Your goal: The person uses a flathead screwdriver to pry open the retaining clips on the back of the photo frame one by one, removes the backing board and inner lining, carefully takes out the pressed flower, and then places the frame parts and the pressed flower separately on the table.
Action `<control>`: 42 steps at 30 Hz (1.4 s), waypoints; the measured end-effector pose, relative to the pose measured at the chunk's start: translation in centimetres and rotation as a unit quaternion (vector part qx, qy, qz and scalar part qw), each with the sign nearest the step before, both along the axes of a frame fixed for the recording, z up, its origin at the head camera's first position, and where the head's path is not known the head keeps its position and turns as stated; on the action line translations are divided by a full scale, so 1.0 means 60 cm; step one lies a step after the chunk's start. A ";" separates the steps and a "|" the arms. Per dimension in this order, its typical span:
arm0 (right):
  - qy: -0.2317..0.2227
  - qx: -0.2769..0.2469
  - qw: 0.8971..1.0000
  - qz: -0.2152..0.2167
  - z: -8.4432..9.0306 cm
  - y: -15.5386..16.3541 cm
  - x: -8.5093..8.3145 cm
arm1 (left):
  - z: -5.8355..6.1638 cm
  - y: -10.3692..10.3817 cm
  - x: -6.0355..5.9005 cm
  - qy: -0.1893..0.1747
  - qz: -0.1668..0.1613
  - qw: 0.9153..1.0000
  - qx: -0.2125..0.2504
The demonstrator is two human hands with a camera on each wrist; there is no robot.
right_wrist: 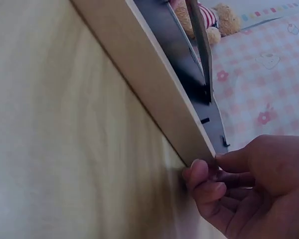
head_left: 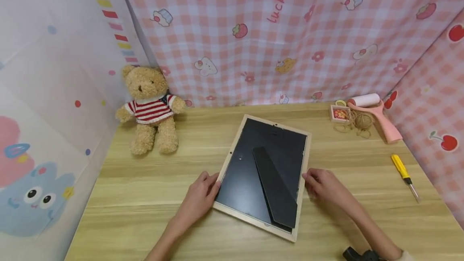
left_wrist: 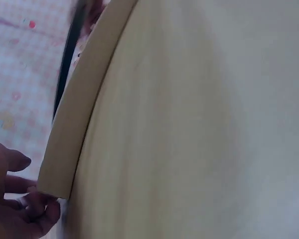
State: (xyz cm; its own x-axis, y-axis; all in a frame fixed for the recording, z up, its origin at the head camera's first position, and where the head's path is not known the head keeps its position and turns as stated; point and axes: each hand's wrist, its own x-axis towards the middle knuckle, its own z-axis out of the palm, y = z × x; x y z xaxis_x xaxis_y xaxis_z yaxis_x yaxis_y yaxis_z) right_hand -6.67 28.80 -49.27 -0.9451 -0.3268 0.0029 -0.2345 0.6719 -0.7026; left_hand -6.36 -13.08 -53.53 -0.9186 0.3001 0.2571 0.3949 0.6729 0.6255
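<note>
frame: the frame [head_left: 262,172] lies face down on the table [head_left: 145,212], black backing up, turned a little askew; the bear [head_left: 150,108] sits well off beyond its far left corner.
stand: the black stand [head_left: 274,186] lies flat on the backing, running from the frame's middle to its near right corner.
left hand: the left hand [head_left: 198,196] rests at the frame's left edge near the near corner, fingers curled onto the rim; the left wrist view shows fingertips [left_wrist: 27,206] at the wooden edge.
right hand: the right hand [head_left: 324,186] is at the frame's right edge, fingers [right_wrist: 204,177] bent and pinching the rim.
clips: small black tabs [right_wrist: 205,120] show along the backing's edge; I cannot tell whether they are turned open or closed.
done so far: judging by how it lies, the frame is laid back-up and steadied on both sides.
left to do: the backing is in place, so any opening of the frame looks not yet begun.
tools: a screwdriver [head_left: 405,175] lies well right of the frame, untouched; a roller [head_left: 375,116], twine [head_left: 359,123] and a small box [head_left: 339,113] sit beyond the frame's far right corner.
</note>
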 end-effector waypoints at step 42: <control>-0.173 -0.074 0.977 0.102 0.091 -0.061 -0.091 | 0.031 0.067 -0.052 -0.067 -0.019 0.997 0.042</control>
